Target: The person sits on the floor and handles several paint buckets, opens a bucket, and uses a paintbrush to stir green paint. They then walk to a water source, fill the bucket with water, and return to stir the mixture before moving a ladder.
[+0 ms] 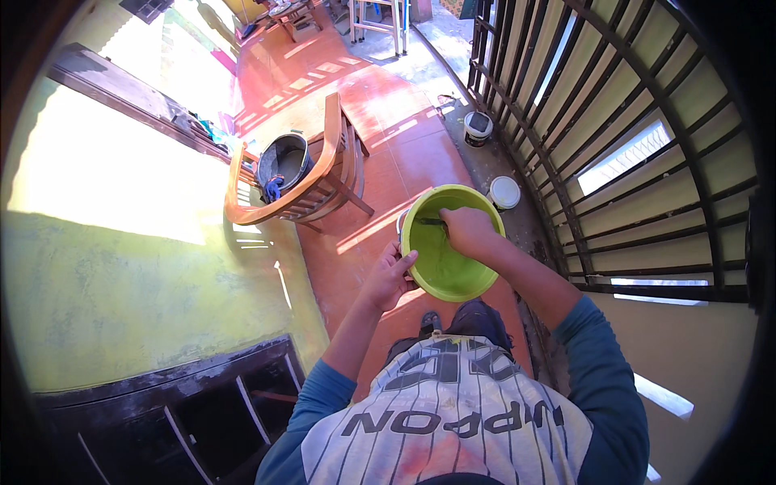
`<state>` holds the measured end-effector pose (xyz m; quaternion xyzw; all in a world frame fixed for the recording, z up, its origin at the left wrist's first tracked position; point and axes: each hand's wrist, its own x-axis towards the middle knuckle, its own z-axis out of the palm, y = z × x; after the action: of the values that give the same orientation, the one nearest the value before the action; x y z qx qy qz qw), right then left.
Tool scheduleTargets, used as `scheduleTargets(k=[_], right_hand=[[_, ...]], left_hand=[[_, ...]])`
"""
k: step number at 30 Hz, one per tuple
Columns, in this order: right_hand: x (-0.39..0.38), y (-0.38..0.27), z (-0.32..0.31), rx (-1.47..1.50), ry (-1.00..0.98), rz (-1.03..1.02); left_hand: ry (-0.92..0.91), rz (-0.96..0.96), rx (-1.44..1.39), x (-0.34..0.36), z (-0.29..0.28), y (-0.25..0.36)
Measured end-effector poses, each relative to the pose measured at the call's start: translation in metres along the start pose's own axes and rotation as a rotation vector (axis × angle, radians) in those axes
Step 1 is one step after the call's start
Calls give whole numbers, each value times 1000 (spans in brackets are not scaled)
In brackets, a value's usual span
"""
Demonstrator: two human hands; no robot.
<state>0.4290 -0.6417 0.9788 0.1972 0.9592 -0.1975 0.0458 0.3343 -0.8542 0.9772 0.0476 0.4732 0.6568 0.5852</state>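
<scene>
A lime-green bucket (pixel 487 271) is held up in front of my body, tilted so its inside shows. My left hand (pixel 391 279) grips its left edge, thumb at the rim and fingers against the outside. Inside the bucket, my right hand (pixel 470 231) is closed on a dark tool (pixel 428 221) that points left toward the inner wall. The tool's kind is not clear, since my fingers cover part of it. Wet-looking green paint (pixel 442 263) coats the bottom of the bucket.
A wooden armchair (pixel 327 153) ahead on the left holds a black bucket (pixel 284 159) with a blue glove (pixel 273 188). Two white pails (pixel 505 192) (pixel 478 129) stand along the barred metal gate (pixel 622 145) at right. A green-yellow wall (pixel 162 283) runs along the left. A ladder (pixel 378 26) stands far ahead.
</scene>
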Motion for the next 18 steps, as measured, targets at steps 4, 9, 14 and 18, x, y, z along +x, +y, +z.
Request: scheduleTargets(k=[4, 9, 14, 18], right_hand=[[53, 41, -31, -130, -62, -17], [87, 76, -81, -218, -335, -108], [129, 86, -115, -116, -389, -227], [173, 86, -121, -9, -334, -258]], left_hand=[[61, 48, -13, 38, 15, 31], [150, 96, -52, 97, 40, 70], [140, 144, -104, 152, 56, 96], [149, 125, -63, 186, 62, 116]])
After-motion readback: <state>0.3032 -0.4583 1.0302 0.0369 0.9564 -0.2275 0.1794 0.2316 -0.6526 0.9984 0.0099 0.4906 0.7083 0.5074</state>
